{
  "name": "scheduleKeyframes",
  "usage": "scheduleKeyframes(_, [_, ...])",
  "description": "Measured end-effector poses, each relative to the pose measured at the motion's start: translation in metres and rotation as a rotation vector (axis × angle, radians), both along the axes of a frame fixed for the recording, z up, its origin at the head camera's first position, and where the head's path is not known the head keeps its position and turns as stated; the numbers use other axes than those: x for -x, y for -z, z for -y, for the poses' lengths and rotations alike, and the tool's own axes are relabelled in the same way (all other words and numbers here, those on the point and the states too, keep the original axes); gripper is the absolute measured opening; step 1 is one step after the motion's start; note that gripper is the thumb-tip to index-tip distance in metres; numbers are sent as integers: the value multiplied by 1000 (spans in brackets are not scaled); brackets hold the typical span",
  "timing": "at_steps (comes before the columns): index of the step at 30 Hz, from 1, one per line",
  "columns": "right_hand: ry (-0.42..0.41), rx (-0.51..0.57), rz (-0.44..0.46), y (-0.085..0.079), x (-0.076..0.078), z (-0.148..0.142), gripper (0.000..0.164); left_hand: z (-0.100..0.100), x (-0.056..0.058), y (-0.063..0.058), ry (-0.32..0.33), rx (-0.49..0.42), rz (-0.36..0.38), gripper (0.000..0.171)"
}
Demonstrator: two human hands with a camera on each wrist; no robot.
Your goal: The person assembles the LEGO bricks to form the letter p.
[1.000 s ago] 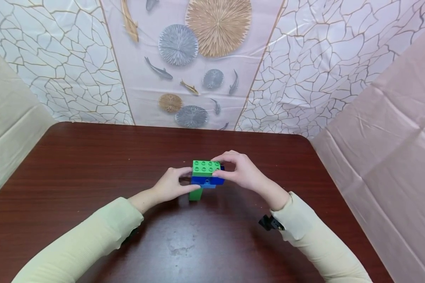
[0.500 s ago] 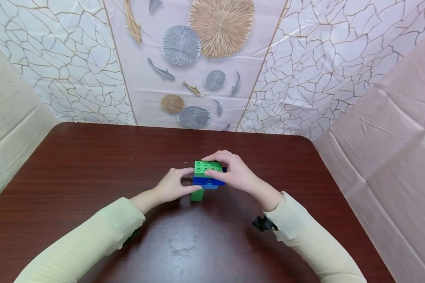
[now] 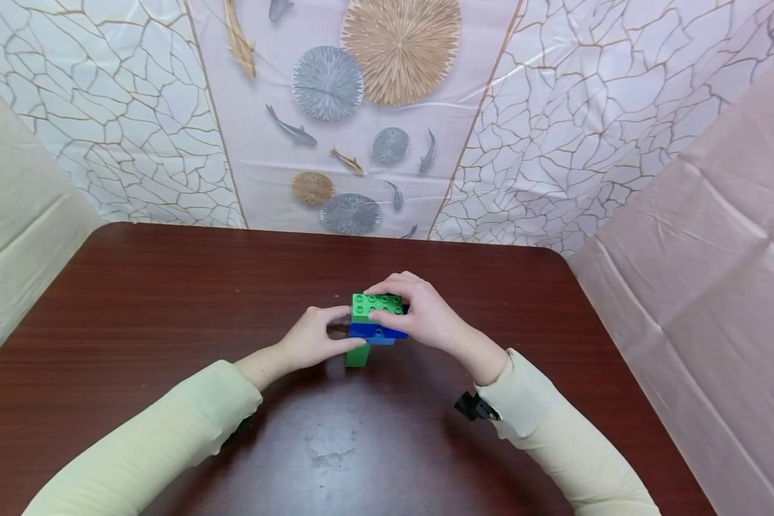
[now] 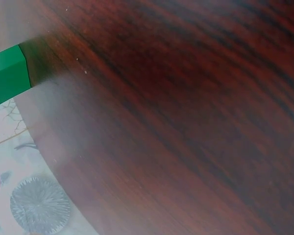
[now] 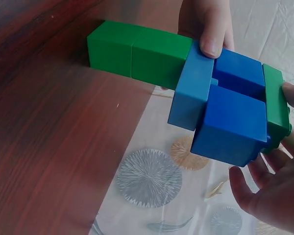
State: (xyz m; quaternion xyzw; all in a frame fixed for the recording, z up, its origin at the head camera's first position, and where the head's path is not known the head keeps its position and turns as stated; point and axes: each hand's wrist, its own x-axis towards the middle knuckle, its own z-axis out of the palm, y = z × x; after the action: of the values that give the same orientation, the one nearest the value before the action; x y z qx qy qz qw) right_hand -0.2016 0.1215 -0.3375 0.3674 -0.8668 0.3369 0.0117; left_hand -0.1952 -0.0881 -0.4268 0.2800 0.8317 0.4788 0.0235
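Note:
A tower of toy building bricks stands on the table. Two green bricks [image 5: 157, 56] form its base, under a light blue brick [image 5: 191, 98]. Above sit two dark blue bricks [image 5: 230, 125] side by side, with a gap between them. A flat green studded brick [image 3: 360, 304] spans the top. My left hand [image 3: 309, 340] holds the tower from the left, its thumb on the light blue brick near the dark blue ones. My right hand [image 3: 419, 308] pinches the top green brick between thumb and fingers. In the left wrist view only the green base [image 4: 10, 76] shows.
The dark brown wooden table [image 3: 168, 287] extends all around the tower. Patterned cloth [image 3: 387, 179] hangs behind it, and plain pale cloth [image 3: 684, 287] lines the right side. A black device [image 3: 477, 406] is strapped under the right sleeve.
My right hand has slid a little left along the top green brick, its thumb now nearer the brick's middle. The left hand keeps its hold, and the tower stands in place.

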Motion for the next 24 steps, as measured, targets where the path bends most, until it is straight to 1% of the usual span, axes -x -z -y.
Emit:
scheduleKeyframes(5, [-12, -27, -24, -3, -1, 0, 29, 0, -1, -1, -3, 1, 1, 41])
scheduleKeyframes(8, [-10, -25, -12, -3, 0, 0, 30, 0, -1, -1, -4, -1, -1, 41])
scheduleKeyframes(10, [-9, -2, 22, -1, 0, 0, 30, 0, -1, -1, -8, -1, -3, 41])
scheduleKeyframes(15, [-12, 80, 151, 6, 2, -5, 33, -1, -1, 1, -18, 4, 4, 41])
scheduleKeyframes(17, [-14, 92, 187, 8, 3, -8, 35, -1, -2, 1, -20, 5, 10, 42])
scheduleKeyframes(19, [-10, 89, 212, 7, 3, -13, 38, -1, -2, 1, -22, 6, 15, 42])
scheduleKeyframes(24, [5, 57, 223, 8, 5, -27, 43, 0, -2, 0, -27, 10, 28, 39])
